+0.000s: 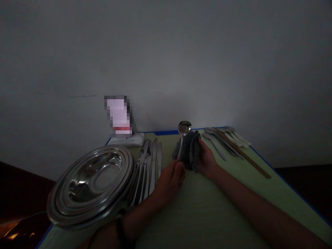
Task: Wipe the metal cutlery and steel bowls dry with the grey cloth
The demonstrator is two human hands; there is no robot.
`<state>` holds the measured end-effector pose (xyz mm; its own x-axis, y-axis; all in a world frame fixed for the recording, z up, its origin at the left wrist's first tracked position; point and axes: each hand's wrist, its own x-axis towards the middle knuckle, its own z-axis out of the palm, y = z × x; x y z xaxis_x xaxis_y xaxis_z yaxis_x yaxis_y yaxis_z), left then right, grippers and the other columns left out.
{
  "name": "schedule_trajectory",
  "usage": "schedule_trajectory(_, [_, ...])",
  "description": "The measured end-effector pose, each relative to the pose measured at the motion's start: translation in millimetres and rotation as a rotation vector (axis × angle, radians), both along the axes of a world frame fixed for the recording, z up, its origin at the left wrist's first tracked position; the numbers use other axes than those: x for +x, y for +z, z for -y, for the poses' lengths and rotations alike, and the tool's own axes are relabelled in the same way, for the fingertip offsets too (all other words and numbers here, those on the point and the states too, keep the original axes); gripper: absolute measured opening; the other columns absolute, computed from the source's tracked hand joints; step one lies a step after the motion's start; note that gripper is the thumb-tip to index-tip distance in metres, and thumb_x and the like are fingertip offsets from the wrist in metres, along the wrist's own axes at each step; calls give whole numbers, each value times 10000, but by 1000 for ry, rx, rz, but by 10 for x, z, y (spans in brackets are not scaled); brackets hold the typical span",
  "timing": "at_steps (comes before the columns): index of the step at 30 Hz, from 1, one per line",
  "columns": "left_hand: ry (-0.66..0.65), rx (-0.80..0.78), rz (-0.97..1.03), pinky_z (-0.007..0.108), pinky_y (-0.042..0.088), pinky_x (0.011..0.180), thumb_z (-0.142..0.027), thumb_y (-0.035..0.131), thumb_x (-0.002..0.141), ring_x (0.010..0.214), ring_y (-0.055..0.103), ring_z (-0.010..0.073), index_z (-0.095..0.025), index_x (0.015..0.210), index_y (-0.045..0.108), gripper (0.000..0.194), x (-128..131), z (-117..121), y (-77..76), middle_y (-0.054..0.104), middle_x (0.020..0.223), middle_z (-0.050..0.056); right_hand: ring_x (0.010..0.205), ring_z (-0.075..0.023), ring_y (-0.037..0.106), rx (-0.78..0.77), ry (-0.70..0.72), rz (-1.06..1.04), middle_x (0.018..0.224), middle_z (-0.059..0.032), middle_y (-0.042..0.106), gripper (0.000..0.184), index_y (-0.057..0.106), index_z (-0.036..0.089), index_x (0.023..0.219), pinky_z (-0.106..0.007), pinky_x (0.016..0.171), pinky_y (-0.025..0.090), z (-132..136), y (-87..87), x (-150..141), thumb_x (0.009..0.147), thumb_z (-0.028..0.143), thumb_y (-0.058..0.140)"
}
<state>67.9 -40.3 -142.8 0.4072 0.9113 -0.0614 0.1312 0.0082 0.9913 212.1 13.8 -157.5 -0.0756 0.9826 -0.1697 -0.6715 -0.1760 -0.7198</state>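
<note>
My left hand (169, 181) pinches the handle of a metal spoon (182, 135) and holds it upright, bowl at the top. My right hand (206, 159) is closed on a dark grey cloth (190, 150) that presses against the spoon's shaft. Both hands sit over the middle of a pale green table (207, 211) with a blue edge.
Stacked steel plates (90, 185) lie at the left. A row of table knives (147, 166) lies beside them. Several spoons and a wooden stick (228, 141) lie at the back right. A white block with a blurred card (119, 119) stands against the grey wall.
</note>
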Motion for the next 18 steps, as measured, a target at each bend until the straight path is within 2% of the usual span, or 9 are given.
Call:
schedule_trajectory(4, [-98,95,-244,224,300,489,-408,330,895,528,406,101,-183,677,456,338,-5,-29,12,438,581,-39,940,-232,639,-19,-30,-3,843,-28,717,333,656,233,839,-390,815,497,1,-4,-5,761,513,493])
schedule_trajectory(6, [-114,112,-289,229,309,506,-397,320,897,539,418,105,-185,662,451,344,-4,-37,21,449,584,-36,925,-228,647,-38,-26,-17,814,-26,719,342,662,229,846,-382,822,500,1,1,-7,777,514,486])
schedule_trajectory(12, [-94,18,-176,222,294,464,-448,292,889,474,372,97,-196,646,404,368,-2,-25,27,387,534,-53,898,-196,661,-113,-44,-201,784,-37,725,361,667,185,904,-346,862,498,25,75,-6,880,390,371])
schedule_trajectory(15, [-61,-58,-38,215,273,438,-383,306,881,444,319,87,-206,671,367,280,-12,3,36,339,531,-70,902,-195,661,-112,-57,-268,779,-34,726,373,664,189,932,-349,862,502,32,112,2,891,385,349])
schedule_trajectory(18, [-117,-30,-6,213,285,455,-284,313,867,458,318,91,-207,730,379,171,-31,28,56,346,552,-71,904,-198,660,-115,-56,-265,778,-35,726,365,668,193,928,-355,858,504,26,124,11,885,387,361])
